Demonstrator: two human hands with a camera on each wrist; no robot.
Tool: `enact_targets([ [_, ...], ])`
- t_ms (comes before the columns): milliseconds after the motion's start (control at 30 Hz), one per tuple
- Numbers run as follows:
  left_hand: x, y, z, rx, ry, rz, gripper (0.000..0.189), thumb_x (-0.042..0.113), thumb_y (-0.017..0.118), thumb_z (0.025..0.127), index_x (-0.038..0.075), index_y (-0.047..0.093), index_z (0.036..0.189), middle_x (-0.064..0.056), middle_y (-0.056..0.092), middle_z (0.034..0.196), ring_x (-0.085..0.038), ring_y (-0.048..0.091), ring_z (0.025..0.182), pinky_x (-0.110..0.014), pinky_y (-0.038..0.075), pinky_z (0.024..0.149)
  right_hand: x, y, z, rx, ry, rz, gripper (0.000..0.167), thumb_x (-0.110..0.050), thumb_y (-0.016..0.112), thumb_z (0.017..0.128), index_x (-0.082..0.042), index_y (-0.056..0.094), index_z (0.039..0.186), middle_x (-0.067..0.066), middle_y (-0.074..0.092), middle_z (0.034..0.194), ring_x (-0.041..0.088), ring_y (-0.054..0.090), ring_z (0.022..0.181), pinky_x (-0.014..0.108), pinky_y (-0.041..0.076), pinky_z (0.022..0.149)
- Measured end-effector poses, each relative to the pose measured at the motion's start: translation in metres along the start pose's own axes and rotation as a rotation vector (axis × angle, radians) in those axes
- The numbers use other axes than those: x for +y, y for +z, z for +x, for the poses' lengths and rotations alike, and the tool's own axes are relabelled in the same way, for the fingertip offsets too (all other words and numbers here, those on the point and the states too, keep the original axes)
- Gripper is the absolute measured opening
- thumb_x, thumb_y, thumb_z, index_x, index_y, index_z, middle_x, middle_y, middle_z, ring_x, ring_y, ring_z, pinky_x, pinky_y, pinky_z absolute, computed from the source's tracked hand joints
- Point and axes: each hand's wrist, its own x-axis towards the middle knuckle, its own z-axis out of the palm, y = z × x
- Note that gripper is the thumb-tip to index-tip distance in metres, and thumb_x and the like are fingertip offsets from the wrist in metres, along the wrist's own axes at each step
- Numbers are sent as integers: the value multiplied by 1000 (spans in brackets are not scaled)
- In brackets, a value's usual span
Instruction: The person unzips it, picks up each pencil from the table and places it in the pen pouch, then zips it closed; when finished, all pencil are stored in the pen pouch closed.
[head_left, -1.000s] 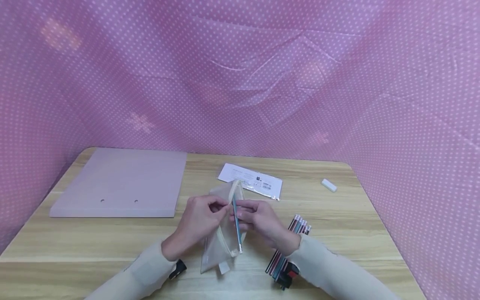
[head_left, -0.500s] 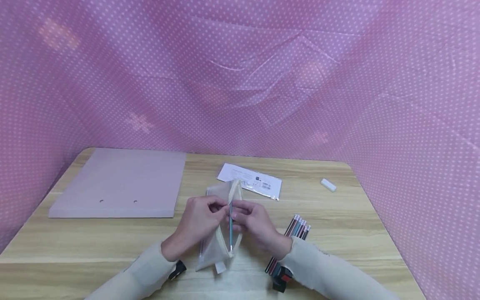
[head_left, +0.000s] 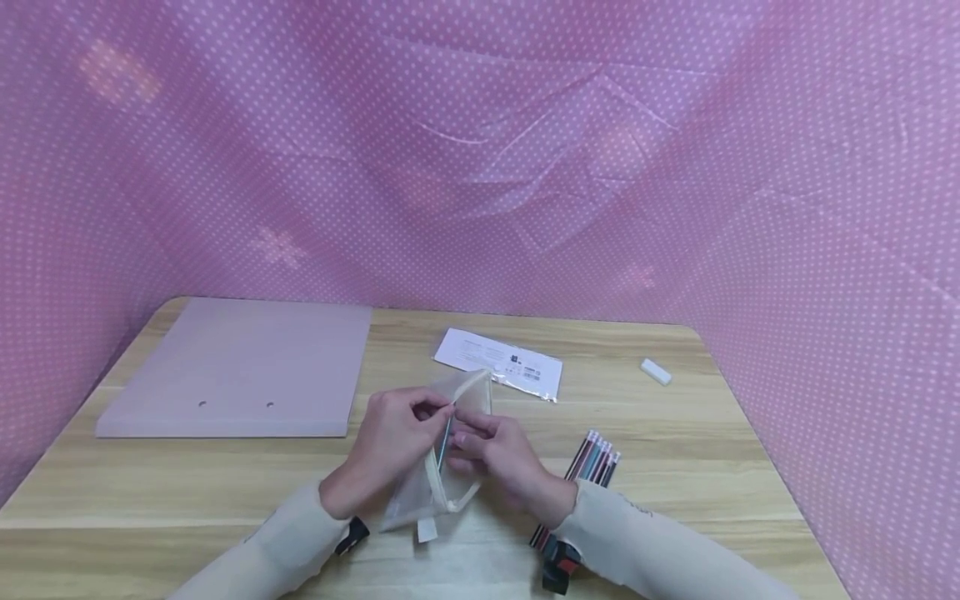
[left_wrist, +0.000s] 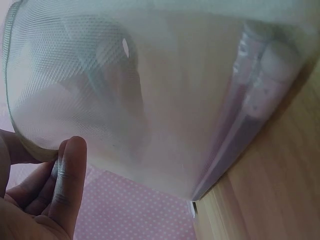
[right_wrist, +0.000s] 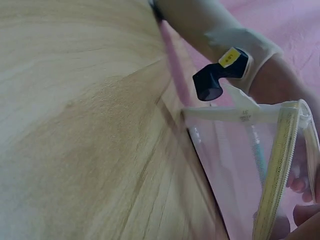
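A see-through mesh zip pouch (head_left: pixel 411 502) stands with its mouth spread in the middle of the table. My left hand (head_left: pixel 396 440) pinches the left edge of that mouth between thumb and fingers. At the opening, my right hand (head_left: pixel 501 457) holds a blue-green pencil (head_left: pixel 444 448) with its fingers inside the rim; the fingertips are partly hidden. Through the mesh in the left wrist view, pencils (left_wrist: pixel 232 112) with white erasers lie along the pouch's bottom. The right wrist view shows the pouch's cream zip (right_wrist: pixel 279 172) close up.
Several more pencils (head_left: pixel 592 454) lie in a bundle under my right forearm. A white printed packet (head_left: pixel 498 362) sits behind the pouch, a white eraser (head_left: pixel 656 371) at the far right. On the left lies a large pale folder (head_left: pixel 240 367). Pink dotted cloth (head_left: pixel 480 167) surrounds the table.
My right hand has moved left and slightly down with the pencil, which has gone from beside the pouch's mouth to inside it. The left hand keeps its pinch as the pouch tilts.
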Motion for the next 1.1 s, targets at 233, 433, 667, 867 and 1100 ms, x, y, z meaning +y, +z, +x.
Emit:
enact_targets([
  [233,-2,-1,1,11,6,28,10,11,77,83,11,80,92,2,76,76,-5,64,64,-19,54,60,1,-1,0,-47,6,26,48,-2,56,99,6,47,145,24,58,143,33,64,127,33,58,96],
  [433,-3,-1,1,28,15,44,11,10,75,82,11,81,92,1,76,77,-5,63,65,-19,53,60,-2,-5,0,-81,-33,7,48,-2,57,97,6,48,144,24,59,141,36,59,132,35,55,102],
  [667,-3,-2,3,43,26,62,8,15,79,84,13,81,91,2,76,77,-4,63,65,-19,53,60,-7,-15,-1,-111,-39,44,51,-2,59,96,7,48,144,26,58,141,36,60,131,36,54,104],
  [867,-2,-2,4,48,47,46,6,15,80,84,10,80,89,1,75,75,-5,63,63,-19,54,57,-19,-34,-6,-97,-38,118,54,-3,61,94,10,44,145,27,60,138,23,70,118,33,57,99],
  [1100,-2,-1,3,40,32,28,5,14,80,84,11,80,88,2,75,73,-5,61,62,-19,53,57,-32,-67,-13,-38,-61,113,44,-4,60,96,9,51,137,0,77,106,14,74,101,32,58,98],
])
